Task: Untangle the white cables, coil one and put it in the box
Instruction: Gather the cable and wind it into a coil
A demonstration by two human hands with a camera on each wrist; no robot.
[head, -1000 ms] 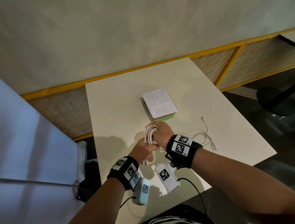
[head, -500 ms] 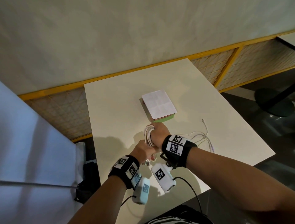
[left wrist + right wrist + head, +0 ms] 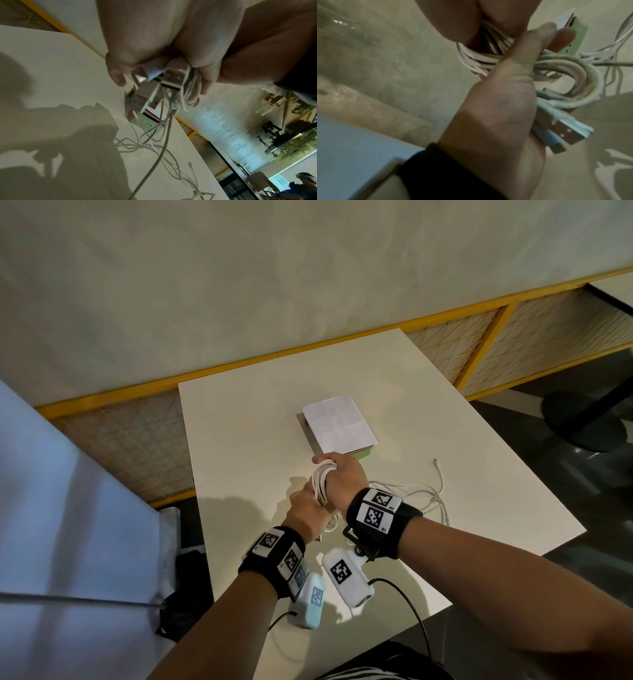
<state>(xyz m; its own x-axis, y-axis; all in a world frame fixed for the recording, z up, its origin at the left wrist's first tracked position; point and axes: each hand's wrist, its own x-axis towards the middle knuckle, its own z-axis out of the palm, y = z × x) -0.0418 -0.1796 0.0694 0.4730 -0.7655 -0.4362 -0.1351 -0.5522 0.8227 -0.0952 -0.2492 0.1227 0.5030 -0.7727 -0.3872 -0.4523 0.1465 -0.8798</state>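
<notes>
One white surface (image 3: 246, 446) carried one box (image 3: 363, 454) near its middle, a white sheet (image 3: 339, 424) lying on top. A loose tangle of white cables (image 3: 424, 494) lay toward the right edge; their number could not be told. One coiled cable (image 3: 320, 477) was held above the surface, just short of the box. The right hand (image 3: 342, 479) curled tightly round the coil's upper part, knuckles up. The left hand (image 3: 308, 513), below and touching it, gripped the coil's lower end, where two USB plugs (image 3: 171, 78) stuck out.
</notes>
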